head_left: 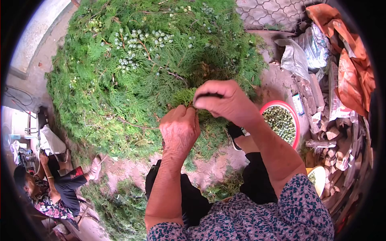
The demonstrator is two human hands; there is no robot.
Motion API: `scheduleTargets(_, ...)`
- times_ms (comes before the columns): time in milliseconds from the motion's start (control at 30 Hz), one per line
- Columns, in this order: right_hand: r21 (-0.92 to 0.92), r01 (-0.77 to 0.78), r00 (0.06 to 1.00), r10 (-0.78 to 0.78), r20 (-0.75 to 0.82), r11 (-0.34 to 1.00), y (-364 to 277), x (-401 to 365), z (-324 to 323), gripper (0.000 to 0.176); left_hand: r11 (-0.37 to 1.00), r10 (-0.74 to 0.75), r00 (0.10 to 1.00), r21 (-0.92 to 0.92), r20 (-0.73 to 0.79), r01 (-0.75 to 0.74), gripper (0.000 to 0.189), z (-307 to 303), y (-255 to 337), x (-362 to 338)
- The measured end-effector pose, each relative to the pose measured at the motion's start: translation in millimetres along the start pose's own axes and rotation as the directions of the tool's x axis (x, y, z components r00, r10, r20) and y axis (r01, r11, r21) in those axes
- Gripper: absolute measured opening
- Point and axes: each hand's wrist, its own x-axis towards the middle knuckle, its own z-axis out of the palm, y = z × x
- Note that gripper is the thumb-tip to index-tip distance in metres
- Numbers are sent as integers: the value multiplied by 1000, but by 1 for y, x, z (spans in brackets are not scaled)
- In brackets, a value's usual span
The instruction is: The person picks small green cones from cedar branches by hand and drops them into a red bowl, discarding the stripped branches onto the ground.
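Low over the ground between my knees, my left hand (pixel 179 128) was closed in a fist around the stem of a green sprig (pixel 185 98). I held it upright, I think, so that its feathery tip stood free. My right hand (pixel 225 102) came in from above with its fingers curled. The thumb and fingertips were pinched together on the sprig's top, right against the left fist. The two hands met there because the piece was small and needed a steady grip below.

Just behind them lay the big pile of branches (pixel 140 72), heaped close enough to reach while I sat. Pale bluish cones (pixel 136 40) showed among its twigs. A red bowl (pixel 280 103) stood on the dirt near my right forearm, holding small green cones (pixel 279 122). It was probably put there so it sat under that hand's side.

Sacks (pixel 313 48) and orange cloth (pixel 354 60) were bundled along the right edge, out of the way. Another person (pixel 52 193) sat low at the left, well apart.

A small packet (pixel 298 105) beside the bowl seemed printed, but I could read no writing on it.
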Motion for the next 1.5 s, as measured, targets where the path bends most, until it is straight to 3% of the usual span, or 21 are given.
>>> scheduleTargets(33,1,0,1000,0,-2,1000,7,2,2,13,1000,-5,1000,5,0,5,15,0,0,0)
scheduleTargets(100,-506,293,914,-393,-101,811,26,6,7,18,1000,-8,1000,10,0,8,14,0,0,0)
scheduleTargets(133,-549,240,932,-348,-101,801,26,5,6,24,1000,-5,1000,7,-15,5,13,0,-1,0)
scheduleTargets(333,-472,297,911,-395,-122,830,36,11,8,25,1000,25,999,-10,-31,-25,12,0,-1,0)
scheduleTargets(500,-542,293,919,-389,-69,788,33,8,5,20,999,28,999,-13,-40,-29,11,0,1,-1)
scheduleTargets(600,-554,331,889,-450,-91,764,32,7,9,18,999,6,1000,-31,-16,-6,10,-2,3,-2)
scheduleTargets(667,-558,333,875,-470,-119,760,32,7,14,17,990,-94,994,-96,54,99,9,-3,8,-1)
scheduleTargets(767,-452,377,816,-521,-251,809,39,7,21,15,985,-121,991,-119,52,126,10,-6,11,3)
scheduleTargets(833,-53,222,909,-226,-350,974,41,5,21,11,988,-96,995,-119,38,100,10,-5,10,3)
scheduleTargets(867,-54,221,909,-226,-351,974,41,4,24,11,990,-73,997,-117,28,76,10,-3,10,2)
scheduleTargets(933,-379,298,783,-451,-427,876,41,4,30,11,990,-93,995,-108,24,95,10,0,13,2)
scheduleTargets(1033,-538,361,719,-594,-359,762,44,3,28,13,990,-100,995,-95,8,100,10,5,16,1)
scheduleTargets(1167,-472,346,695,-559,-452,811,54,-2,26,13,996,-58,998,-72,13,59,10,9,23,-1)
scheduleTargets(1267,-563,298,606,-609,-512,771,54,-7,6,6,999,-49,995,-3,85,49,11,6,35,-14)
scheduleTargets(1300,-260,234,714,-347,-609,937,51,-8,-4,9,999,-39,996,2,86,39,11,4,39,-17)
scheduleTargets(1333,76,131,791,-58,-610,989,49,-11,-10,11,998,-28,999,-60,41,30,8,0,43,-20)
scheduleTargets(1367,79,144,780,-64,-623,986,45,-16,-14,11,992,-15,1000,-126,-8,14,5,-2,46,-22)
scheduleTargets(1400,462,174,868,86,-489,870,42,-22,-19,15,984,-30,1000,-175,2,29,5,2,43,-27)
scheduleTargets(1433,771,136,942,160,-296,622,38,-28,-25,19,984,-10,1000,-179,-2,9,5,10,42,-29)
scheduleTargets(1467,803,119,953,162,-258,584,36,-32,-28,21,878,-183,983,-449,0,164,7,18,42,-31)
scheduleTargets(1500,802,132,950,156,-270,583,32,-38,-30,21,676,-347,936,-677,58,292,9,14,48,-26)
